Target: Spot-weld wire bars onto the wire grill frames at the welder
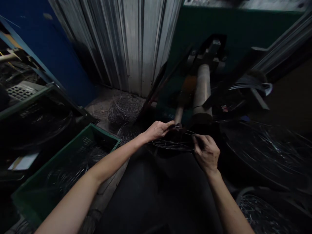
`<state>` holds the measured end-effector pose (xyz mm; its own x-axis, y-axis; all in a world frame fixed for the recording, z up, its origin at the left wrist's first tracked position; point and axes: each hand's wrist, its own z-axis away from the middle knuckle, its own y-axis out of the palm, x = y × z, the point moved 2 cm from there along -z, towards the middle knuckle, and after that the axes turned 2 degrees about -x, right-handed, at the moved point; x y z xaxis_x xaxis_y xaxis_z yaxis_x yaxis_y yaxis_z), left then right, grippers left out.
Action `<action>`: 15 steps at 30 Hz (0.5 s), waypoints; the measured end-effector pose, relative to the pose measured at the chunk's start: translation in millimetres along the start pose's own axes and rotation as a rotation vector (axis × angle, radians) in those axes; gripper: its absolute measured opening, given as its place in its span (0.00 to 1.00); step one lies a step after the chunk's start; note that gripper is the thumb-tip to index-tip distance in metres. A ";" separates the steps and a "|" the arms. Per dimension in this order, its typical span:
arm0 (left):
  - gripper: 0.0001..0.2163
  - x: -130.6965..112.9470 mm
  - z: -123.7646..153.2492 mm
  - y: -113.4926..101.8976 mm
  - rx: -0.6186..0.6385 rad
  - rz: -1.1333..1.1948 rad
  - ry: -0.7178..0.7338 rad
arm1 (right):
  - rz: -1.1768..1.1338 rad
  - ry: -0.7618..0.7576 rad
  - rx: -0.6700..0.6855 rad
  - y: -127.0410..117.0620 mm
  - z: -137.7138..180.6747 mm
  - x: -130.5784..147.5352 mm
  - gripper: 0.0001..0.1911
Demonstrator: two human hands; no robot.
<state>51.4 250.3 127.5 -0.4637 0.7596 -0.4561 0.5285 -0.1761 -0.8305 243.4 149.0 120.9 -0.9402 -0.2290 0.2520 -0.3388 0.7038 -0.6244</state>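
Note:
My left hand point(159, 130) reaches in from the left, fingers closed in a pinch on the end of a thin metal wire piece point(188, 132). Its fingertips are right beside the tip of a machine's narrow rod point(179, 115). My right hand point(207, 152) grips the wire's other side, thumb and fingers pressed together. Just below the hands hangs a wire rack or frame point(173, 145) of several thin strands; whether it is joined to the held wire I cannot tell. A thick metal cylinder point(202, 87) juts from the machine above my right hand.
A green crate point(97, 130) with wire pieces stands at left, near coiled wire bundles point(125, 109) on the floor. At right are a dark tub of wires point(270, 152) and a bin of small metal scraps point(258, 208). The green machine body point(239, 29) rises ahead.

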 end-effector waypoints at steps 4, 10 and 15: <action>0.14 -0.4 0.6 -1.6 -0.001 0.007 -0.013 | -0.014 0.008 0.004 -0.7 0.3 0.8 0.08; 0.15 2.2 1.1 -1.1 0.017 0.061 -0.027 | -0.041 0.018 0.040 3.6 2.1 -0.6 0.09; 0.14 5.6 -2.5 -1.6 -0.012 0.072 -0.004 | -0.234 0.127 0.013 -7.8 4.2 -9.8 0.09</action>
<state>49.8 256.4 127.0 -0.4274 0.7426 -0.5157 0.5690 -0.2224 -0.7917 255.0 142.9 120.3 -0.8249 -0.2971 0.4810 -0.5473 0.6326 -0.5479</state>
